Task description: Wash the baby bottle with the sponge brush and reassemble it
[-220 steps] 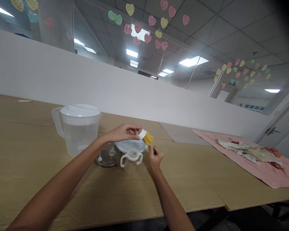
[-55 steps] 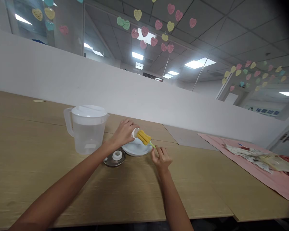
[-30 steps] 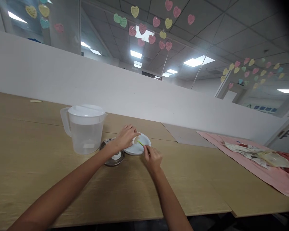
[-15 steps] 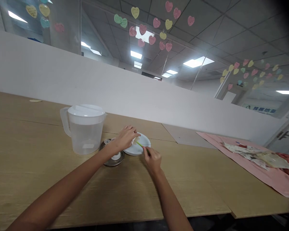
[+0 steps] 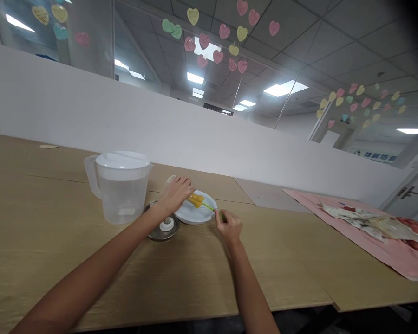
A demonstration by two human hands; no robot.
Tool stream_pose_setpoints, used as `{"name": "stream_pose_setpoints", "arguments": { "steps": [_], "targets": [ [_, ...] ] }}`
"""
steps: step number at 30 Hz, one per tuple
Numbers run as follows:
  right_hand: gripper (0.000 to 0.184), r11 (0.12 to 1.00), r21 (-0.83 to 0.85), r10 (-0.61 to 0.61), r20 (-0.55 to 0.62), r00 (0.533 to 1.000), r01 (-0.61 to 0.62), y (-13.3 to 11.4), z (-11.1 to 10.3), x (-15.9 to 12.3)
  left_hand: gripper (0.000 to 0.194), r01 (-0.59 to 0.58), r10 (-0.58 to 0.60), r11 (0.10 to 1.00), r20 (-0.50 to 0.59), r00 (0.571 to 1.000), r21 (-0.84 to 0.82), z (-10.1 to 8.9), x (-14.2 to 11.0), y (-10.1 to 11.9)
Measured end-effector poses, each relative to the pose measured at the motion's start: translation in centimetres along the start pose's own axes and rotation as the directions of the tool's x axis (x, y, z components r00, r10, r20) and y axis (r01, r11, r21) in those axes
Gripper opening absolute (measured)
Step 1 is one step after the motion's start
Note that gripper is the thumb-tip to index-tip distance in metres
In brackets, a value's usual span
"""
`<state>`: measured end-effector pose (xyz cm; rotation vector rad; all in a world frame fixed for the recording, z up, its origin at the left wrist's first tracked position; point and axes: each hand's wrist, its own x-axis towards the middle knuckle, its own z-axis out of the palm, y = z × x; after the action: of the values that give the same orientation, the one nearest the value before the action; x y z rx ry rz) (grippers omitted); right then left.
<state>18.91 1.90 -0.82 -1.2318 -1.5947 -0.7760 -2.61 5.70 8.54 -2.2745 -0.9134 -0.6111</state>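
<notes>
My left hand (image 5: 177, 194) is wrapped round a clear bottle (image 5: 170, 179), mostly hidden by the fingers; its end shows beyond the knuckles. Pinched in my right hand (image 5: 229, 226) is the thin green handle of a bottle brush (image 5: 196, 200). The brush's yellow sponge head shows at the bottle's mouth; whether its tip is still inside I cannot tell. Both are above a white basin (image 5: 195, 218). Left of it, partly under my left forearm, a round metal tray (image 5: 164, 235) holds a white bottle collar (image 5: 166, 225) and another small part.
A lidded clear plastic pitcher (image 5: 125, 197) with liquid stands left of the tray. On the right, a pink cloth (image 5: 355, 236) bears crumpled printed fabric. A grey mat (image 5: 268, 197) lies toward the white wall (image 5: 195, 139) behind the table.
The yellow brush head, hidden before, now shows outside the bottle. My right hand has moved right with the handle, and my left hand slightly left with the bottle.
</notes>
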Motion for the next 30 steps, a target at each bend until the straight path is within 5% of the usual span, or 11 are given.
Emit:
{"name": "stream_pose_setpoints", "arguments": {
  "steps": [4, 8, 12, 15, 18, 22, 26, 30],
  "targets": [
    [0.037, 0.967, -0.144, 0.209, -0.019, 0.978, -0.209, 1.0, 0.1, -0.1, 0.024, 0.064, -0.065, 0.996, 0.011, 0.998, 0.063, -0.4, 0.0, -0.8],
    [0.039, 0.793, -0.292, 0.565, 0.023, 0.825, -0.535, 1.3, 0.2, 0.2, 0.03, 0.099, -0.1, 0.995, 0.049, 0.994, 0.024, -0.6, -0.3, -1.5],
    [0.038, 0.733, -0.416, 0.675, 0.338, 0.656, -0.539, 1.3, 0.3, 0.2, 0.042, 0.206, -0.188, 0.966, 0.122, 0.975, -0.158, -1.3, -0.1, -1.1],
    [0.036, 0.766, -0.434, 0.642, 0.498, 0.583, -0.473, 1.3, 0.7, -0.1, 0.055, 0.322, -0.271, 0.866, 0.184, 0.945, -0.381, -2.6, 0.4, 0.1],
    [0.034, 0.798, -0.415, 0.602, 0.565, 0.564, -0.437, 1.2, 1.0, -0.3, 0.063, 0.34, -0.251, 0.734, 0.231, 0.94, -0.588, -4.3, 0.6, 2.1],
    [0.025, 0.819, -0.408, 0.573, 0.618, 0.538, -0.404, 1.3, 1.0, -0.3, 0.053, 0.257, -0.025, 0.625, 0.31, 0.95, -0.737, -5.5, 0.0, 5.2],
    [0.029, 0.82, -0.418, 0.572, 0.627, 0.529, -0.391, 1.4, 1.0, -0.3, 0.041, 0.194, 0.186, 0.663, 0.409, 0.893, -0.723, -5.0, -0.6, 7.2],
    [0.031, 0.826, -0.41, 0.563, 0.617, 0.55, -0.386, 1.5, 1.3, -0.6, 0.047, 0.184, 0.223, 0.727, 0.481, 0.848, -0.661, -4.1, -1.0, 7.7]
  ]
}}
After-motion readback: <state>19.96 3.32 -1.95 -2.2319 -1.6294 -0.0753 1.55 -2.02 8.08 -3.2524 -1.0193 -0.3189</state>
